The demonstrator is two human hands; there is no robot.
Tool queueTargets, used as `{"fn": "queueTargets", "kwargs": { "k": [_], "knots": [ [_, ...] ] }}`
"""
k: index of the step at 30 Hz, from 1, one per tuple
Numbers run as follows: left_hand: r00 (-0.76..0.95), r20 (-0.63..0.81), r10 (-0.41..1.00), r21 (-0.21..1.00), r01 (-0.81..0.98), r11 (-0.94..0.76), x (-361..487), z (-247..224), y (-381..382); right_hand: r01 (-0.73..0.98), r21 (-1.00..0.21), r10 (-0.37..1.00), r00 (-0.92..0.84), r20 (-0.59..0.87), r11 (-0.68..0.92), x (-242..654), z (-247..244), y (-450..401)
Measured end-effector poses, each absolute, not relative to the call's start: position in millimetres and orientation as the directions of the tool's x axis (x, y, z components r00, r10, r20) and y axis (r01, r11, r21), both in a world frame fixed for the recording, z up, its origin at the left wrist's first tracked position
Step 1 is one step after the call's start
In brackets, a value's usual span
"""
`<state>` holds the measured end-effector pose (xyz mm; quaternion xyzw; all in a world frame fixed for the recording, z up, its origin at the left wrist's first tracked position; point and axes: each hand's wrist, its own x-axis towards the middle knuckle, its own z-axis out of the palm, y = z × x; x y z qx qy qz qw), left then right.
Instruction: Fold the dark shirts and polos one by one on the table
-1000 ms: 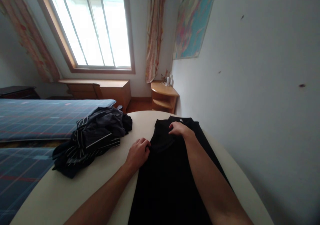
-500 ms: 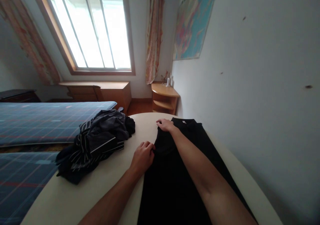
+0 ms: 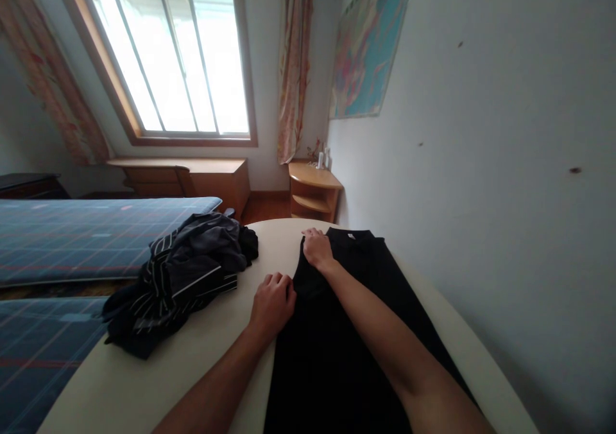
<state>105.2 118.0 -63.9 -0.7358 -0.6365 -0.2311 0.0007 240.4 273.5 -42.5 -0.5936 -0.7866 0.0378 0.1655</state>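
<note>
A long black garment (image 3: pixel 327 357) lies flat on a cream-coloured table (image 3: pixel 231 350), with a small white label at its far edge. Whether it is trousers or a top I cannot tell. My left hand (image 3: pixel 273 300) is at the garment's left edge, fingers curled in and pinching the cloth there. Farther up, my right hand (image 3: pixel 317 248) is closed on the far left corner of the garment, and my right forearm lies across the black cloth. Both fingertips are partly hidden.
A heap of dark clothes (image 3: pixel 192 267), some with white stripes, lies on the table's left. Beyond it is a blue plaid mattress (image 3: pixel 96 235). A corner shelf (image 3: pixel 315 177) and a wooden desk (image 3: pixel 219 171) stand at the back; a white wall (image 3: pixel 481 216) runs close along the right.
My right hand has drawn its fingers in at the garment's far left corner. My left hand has barely moved. The whole view has shifted slightly.
</note>
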Motion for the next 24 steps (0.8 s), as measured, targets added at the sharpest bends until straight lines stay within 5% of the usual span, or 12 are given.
{"fn": "queueTargets", "kwargs": {
  "k": [8, 19, 24],
  "knots": [
    [0.038, 0.345, 0.938, 0.262, 0.956, -0.135, 106.1, -65.7, 120.1, 0.901, -0.263, 0.932, -0.363, -0.019, 0.346, 234.4, -67.0, 239.6],
    [-0.029, 0.319, 0.947, 0.204, 0.978, -0.039, 108.4, -63.0, 118.4, 0.915, -0.302, 0.964, -0.260, 0.059, 0.266, 236.9, -58.2, 233.8],
    [-0.040, 0.315, 0.948, 0.224, 0.974, -0.033, 107.9, -63.6, 120.6, 0.922, -0.302, 0.962, -0.270, -0.050, 0.243, 249.2, -58.4, 216.8]
  ]
}}
